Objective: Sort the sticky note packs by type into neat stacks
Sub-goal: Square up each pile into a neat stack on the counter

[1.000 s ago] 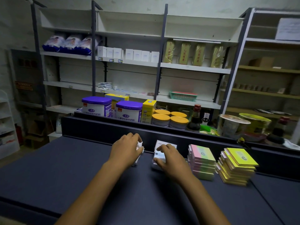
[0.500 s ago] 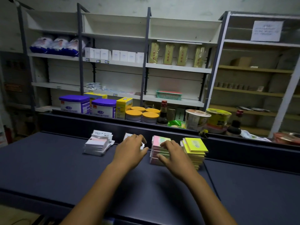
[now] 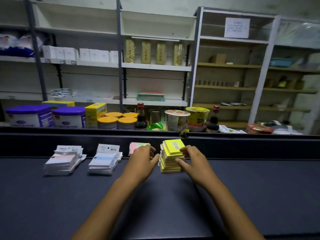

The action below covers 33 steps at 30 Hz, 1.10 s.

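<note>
Both hands bracket the yellow stack (image 3: 171, 157) at the counter's (image 3: 242, 187) back edge: left hand (image 3: 142, 163) fingers straight, right hand (image 3: 192, 160) fingertips pressing. The ragged packs could topple if nudged unevenly.

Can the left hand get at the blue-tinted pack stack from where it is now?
Probably yes. The left hand sits just right of the blue-tinted pack stack, with only bare counter between them and nothing lying on top of the stack.

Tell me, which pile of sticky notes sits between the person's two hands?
The yellow stack, rightmost of four. Left hand and right hand flank it; the other piles lie further left.
</note>
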Each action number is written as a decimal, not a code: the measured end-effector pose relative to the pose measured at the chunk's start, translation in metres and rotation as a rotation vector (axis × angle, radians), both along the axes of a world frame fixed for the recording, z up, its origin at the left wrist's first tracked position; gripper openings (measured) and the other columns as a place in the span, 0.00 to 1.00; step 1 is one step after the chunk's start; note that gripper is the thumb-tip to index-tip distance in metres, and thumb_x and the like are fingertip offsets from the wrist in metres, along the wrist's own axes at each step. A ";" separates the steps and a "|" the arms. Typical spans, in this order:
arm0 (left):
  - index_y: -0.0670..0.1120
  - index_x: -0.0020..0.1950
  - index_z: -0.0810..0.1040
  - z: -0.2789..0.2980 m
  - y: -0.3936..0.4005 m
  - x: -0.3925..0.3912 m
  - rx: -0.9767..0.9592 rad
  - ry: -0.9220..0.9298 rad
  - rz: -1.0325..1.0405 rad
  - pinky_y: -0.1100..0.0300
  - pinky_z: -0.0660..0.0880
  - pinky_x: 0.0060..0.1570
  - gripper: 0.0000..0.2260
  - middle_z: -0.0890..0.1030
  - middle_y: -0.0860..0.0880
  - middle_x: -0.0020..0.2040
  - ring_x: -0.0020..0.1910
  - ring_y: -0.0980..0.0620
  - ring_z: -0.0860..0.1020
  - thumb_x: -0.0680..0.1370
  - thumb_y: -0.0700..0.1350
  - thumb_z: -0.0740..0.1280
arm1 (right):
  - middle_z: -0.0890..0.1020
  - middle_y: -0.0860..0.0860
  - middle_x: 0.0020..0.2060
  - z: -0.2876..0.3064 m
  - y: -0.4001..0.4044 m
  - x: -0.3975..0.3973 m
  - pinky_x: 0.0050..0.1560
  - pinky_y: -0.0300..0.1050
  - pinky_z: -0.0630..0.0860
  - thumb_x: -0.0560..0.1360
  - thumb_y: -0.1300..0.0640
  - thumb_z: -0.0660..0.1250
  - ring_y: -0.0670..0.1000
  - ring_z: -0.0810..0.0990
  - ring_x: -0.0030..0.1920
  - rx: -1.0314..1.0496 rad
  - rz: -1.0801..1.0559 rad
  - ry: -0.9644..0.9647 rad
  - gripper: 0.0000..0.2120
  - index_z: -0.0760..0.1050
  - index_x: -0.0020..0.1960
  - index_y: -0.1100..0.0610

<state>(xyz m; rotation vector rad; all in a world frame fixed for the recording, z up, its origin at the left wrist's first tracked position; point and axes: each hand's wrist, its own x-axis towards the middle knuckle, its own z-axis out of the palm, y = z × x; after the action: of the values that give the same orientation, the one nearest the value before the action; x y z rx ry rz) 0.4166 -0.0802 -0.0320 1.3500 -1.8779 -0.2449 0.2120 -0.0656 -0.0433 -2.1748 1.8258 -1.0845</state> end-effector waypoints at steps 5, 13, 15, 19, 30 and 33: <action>0.43 0.61 0.78 -0.010 -0.011 -0.028 0.097 0.045 -0.021 0.51 0.77 0.55 0.16 0.83 0.45 0.54 0.52 0.49 0.80 0.79 0.52 0.66 | 0.76 0.49 0.57 -0.008 -0.015 -0.025 0.60 0.44 0.75 0.76 0.49 0.70 0.47 0.76 0.58 0.019 -0.003 -0.106 0.17 0.73 0.62 0.54; 0.41 0.58 0.75 -0.020 -0.042 -0.073 0.306 -0.036 0.131 0.52 0.72 0.52 0.23 0.80 0.40 0.55 0.55 0.41 0.77 0.81 0.60 0.56 | 0.81 0.48 0.53 -0.023 -0.065 -0.061 0.55 0.47 0.79 0.76 0.40 0.66 0.48 0.81 0.52 0.202 0.023 -0.440 0.17 0.74 0.57 0.52; 0.41 0.60 0.74 -0.023 -0.050 -0.080 0.325 -0.022 0.195 0.52 0.71 0.53 0.26 0.79 0.39 0.57 0.57 0.40 0.76 0.81 0.62 0.54 | 0.82 0.49 0.51 -0.027 -0.079 -0.063 0.53 0.50 0.82 0.75 0.36 0.65 0.48 0.84 0.48 0.309 0.054 -0.550 0.19 0.74 0.55 0.50; 0.41 0.65 0.71 -0.031 -0.060 -0.085 0.373 -0.030 0.261 0.51 0.70 0.57 0.28 0.78 0.38 0.60 0.60 0.39 0.75 0.81 0.63 0.53 | 0.85 0.53 0.43 -0.027 -0.100 -0.057 0.45 0.46 0.84 0.67 0.29 0.65 0.52 0.86 0.41 0.505 0.185 -0.707 0.30 0.78 0.51 0.54; 0.41 0.74 0.63 -0.040 -0.072 -0.088 0.507 0.226 0.183 0.49 0.70 0.66 0.29 0.74 0.41 0.68 0.66 0.43 0.73 0.81 0.59 0.57 | 0.87 0.57 0.39 -0.037 -0.102 -0.047 0.36 0.41 0.81 0.77 0.41 0.66 0.55 0.87 0.40 0.618 0.289 -0.844 0.22 0.80 0.53 0.61; 0.41 0.78 0.58 -0.043 -0.071 -0.085 0.491 0.380 0.141 0.51 0.68 0.68 0.34 0.69 0.42 0.73 0.70 0.44 0.69 0.78 0.57 0.63 | 0.87 0.57 0.38 -0.038 -0.098 -0.048 0.35 0.40 0.81 0.76 0.44 0.68 0.53 0.87 0.38 0.576 0.324 -0.900 0.19 0.80 0.52 0.61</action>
<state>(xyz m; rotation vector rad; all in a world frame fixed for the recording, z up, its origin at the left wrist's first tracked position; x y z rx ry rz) 0.3314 -0.1514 -0.0752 1.6121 -1.4455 -0.8702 0.1637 -0.1637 -0.0813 -1.2599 1.1234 -1.0319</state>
